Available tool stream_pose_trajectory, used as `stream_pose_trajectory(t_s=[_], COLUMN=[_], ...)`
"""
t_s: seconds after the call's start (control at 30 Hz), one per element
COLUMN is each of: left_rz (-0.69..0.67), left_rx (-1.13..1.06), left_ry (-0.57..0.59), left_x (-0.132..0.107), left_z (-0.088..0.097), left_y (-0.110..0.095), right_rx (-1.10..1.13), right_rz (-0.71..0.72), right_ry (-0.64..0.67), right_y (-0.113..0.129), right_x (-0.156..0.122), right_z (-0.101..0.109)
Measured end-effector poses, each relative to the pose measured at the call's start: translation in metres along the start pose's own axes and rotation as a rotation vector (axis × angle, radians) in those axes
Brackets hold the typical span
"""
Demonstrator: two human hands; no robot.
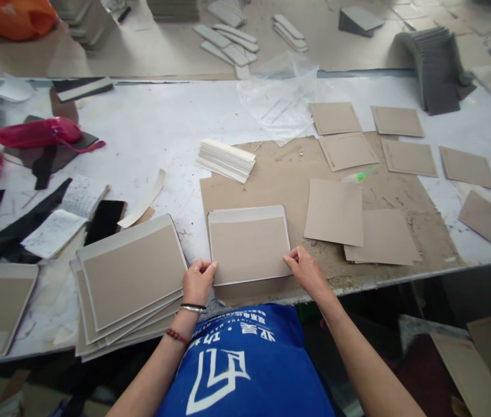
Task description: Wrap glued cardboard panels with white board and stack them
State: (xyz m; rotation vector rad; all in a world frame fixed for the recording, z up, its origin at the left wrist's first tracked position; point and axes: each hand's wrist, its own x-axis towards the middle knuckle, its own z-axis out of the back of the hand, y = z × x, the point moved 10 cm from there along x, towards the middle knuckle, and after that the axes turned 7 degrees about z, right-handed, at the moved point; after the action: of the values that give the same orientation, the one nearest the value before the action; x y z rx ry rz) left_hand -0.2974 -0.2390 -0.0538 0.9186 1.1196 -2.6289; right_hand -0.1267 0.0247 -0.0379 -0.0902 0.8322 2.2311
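A flat card panel (249, 246), tan in the middle with pale grey borders, lies on a large brown cardboard mat (297, 168) at the table's near edge. My left hand (197, 281) is closed on the panel's near left corner, fingers curled over the edge. My right hand (305, 270) pinches its near right corner. A stack of similar finished panels (130, 278) sits just left of my left hand. A pile of white strips (225, 159) rests at the mat's far left corner.
Several loose tan sheets (334, 211) lie on and beyond the mat to the right, with a green-tipped glue bottle (361, 175). A clear plastic bag (280, 98) lies behind. Pink and black items (39, 132) clutter the left. Grey boards (439, 69) are stacked at the far right.
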Motion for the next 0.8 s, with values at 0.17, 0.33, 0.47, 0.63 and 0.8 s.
stream_pose_trajectory(t_s=[0.17, 0.33, 0.47, 0.63, 0.8], left_rz=[-0.01, -0.005, -0.031, -0.043, -0.051], left_rx=[-0.061, -0.032, -0.004, 0.055, 0.092], left_ry=[0.016, -0.016, -0.019, -0.036, -0.023], left_x=[-0.0008, -0.001, -0.0014, -0.0015, -0.0009], left_z=[-0.0015, 0.0009, 0.0009, 0.0024, 0.0004], left_y=[-0.0019, -0.0026, -0.0048, -0.0055, -0.0062], right_rx=[0.011, 0.01, -0.008, -0.049, -0.08], right_rz=[-0.01, 0.01, 0.01, -0.005, -0.037], right_ry=[0.023, 0.014, -0.003, 0.048, 0.069], right_y=[-0.0039, -0.003, -0.0006, 0.0035, 0.0017], right_x=[0.0017, 0.0024, 0.0019, 0.0021, 0.0032], right_z=[-0.003, -0.0035, -0.0008, -0.0012, -0.002])
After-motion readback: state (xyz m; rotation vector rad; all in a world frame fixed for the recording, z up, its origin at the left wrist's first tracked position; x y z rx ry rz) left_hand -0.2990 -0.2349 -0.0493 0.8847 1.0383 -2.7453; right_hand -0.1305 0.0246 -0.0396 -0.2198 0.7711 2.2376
